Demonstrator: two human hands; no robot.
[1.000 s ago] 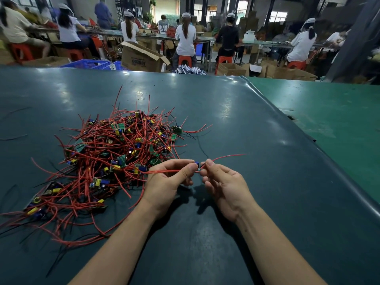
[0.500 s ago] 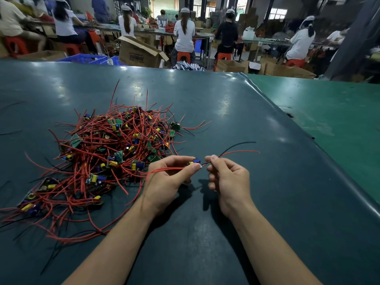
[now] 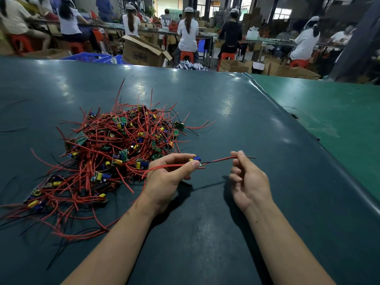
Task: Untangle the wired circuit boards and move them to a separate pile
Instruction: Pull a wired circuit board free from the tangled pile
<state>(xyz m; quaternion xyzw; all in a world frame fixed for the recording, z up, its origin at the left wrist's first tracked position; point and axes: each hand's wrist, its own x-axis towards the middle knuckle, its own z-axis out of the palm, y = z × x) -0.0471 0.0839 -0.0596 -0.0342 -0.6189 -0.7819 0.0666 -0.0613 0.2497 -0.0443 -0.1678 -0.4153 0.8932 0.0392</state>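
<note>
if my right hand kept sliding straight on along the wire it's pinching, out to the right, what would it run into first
Nothing, as far as the picture shows. The right hand pinches the wires near their free end; beyond the tips lies only bare dark mat, then its raised edge further right. Depth is hard to judge here.

Hands drawn apart along the wires

The right hand [image 3: 247,183] has slid rightward from the left hand [image 3: 167,177], which was touching it a second ago, running out along the board's [image 3: 196,160] red and black wires [image 3: 219,160], now stretched nearly straight between them.
</note>
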